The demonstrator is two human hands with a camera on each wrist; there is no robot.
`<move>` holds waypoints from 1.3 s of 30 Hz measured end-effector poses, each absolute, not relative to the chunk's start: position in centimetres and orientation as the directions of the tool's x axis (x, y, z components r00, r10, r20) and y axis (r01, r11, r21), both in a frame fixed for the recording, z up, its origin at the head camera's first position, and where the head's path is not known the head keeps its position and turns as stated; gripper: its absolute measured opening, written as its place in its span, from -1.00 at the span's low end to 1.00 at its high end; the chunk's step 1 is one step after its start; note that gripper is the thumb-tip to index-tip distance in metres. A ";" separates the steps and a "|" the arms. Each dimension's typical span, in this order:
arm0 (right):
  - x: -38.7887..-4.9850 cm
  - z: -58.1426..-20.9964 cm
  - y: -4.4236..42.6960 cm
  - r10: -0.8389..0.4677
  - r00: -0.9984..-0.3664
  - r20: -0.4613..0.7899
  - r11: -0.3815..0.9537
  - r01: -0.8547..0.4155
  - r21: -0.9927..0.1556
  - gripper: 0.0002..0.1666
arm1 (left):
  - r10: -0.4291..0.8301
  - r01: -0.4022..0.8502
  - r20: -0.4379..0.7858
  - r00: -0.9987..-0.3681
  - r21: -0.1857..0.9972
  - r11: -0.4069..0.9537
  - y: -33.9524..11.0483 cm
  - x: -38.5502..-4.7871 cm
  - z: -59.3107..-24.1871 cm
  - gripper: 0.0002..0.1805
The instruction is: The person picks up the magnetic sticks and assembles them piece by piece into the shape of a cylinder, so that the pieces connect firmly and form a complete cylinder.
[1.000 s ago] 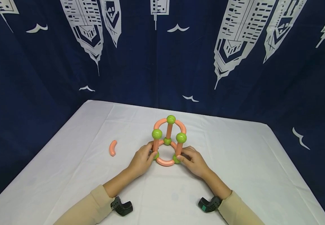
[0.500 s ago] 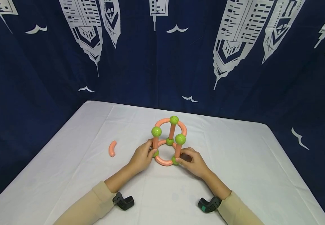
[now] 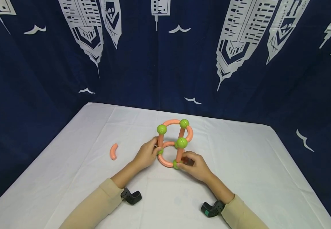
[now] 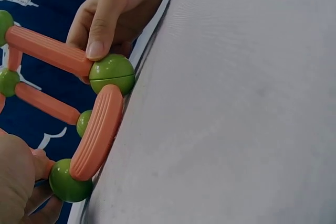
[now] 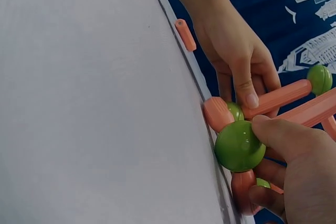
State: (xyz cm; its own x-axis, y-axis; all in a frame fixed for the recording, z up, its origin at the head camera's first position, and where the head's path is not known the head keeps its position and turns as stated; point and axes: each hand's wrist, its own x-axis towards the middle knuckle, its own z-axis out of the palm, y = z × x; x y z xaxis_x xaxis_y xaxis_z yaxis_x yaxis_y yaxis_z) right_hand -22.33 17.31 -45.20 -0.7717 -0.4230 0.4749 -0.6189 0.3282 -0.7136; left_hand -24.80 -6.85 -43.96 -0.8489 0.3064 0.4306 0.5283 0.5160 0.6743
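Note:
A toy frame of salmon-pink sticks (image 3: 179, 155) and green balls (image 3: 162, 129), which looks like a magnetic building set, stands upright on the white-covered table. Three upright sticks join a lower ring of curved sticks to an upper one. The upper ring has a gap between its left and front balls. My left hand (image 3: 146, 156) grips the lower left corner, thumb and fingers about the upright's foot. At the front lower ball (image 5: 240, 146), my right hand (image 3: 196, 167) pinches the base of another upright. Fingers hide part of both corners.
One loose curved stick (image 3: 113, 152) lies on the white cloth (image 3: 76, 178) to the left of the left hand. Behind the table hangs a dark blue curtain (image 3: 142, 73) with white building prints. Each wrist wears a black device (image 3: 131, 196).
The frame has turned clockwise as seen from above: its rear ball has shifted right and its left ball farther back. My left hand has moved forward with it; the right has barely moved.

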 end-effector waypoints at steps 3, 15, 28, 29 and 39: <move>-21.6 -44.1 16.9 -0.431 -0.756 0.492 0.314 -0.637 -0.704 -0.76 | 0.303 0.519 0.422 -0.855 0.682 0.515 -6.7 -25.0 -44.0 -0.75; -20.2 -42.2 16.2 -0.435 -0.737 0.517 0.305 -0.661 -0.686 -0.77 | 0.293 0.534 0.448 -0.845 0.674 0.510 -6.2 -25.7 -44.2 -0.71; -22.5 -45.3 17.4 -0.208 -0.851 0.483 0.354 -0.526 -0.773 -0.77 | 0.287 0.536 0.453 -0.844 0.699 0.474 -6.2 -26.0 -44.3 -0.70; -22.6 -45.4 17.5 -0.161 -0.871 0.465 0.377 -0.489 -0.786 -0.78 | 0.289 0.536 0.452 -0.844 0.697 0.476 -6.3 -26.0 -44.3 -0.69; -23.1 -45.7 17.7 -0.043 -0.944 0.328 0.522 -0.301 -0.798 -0.72 | 0.307 0.533 0.436 -0.846 0.678 0.506 -6.3 -25.9 -44.3 -0.74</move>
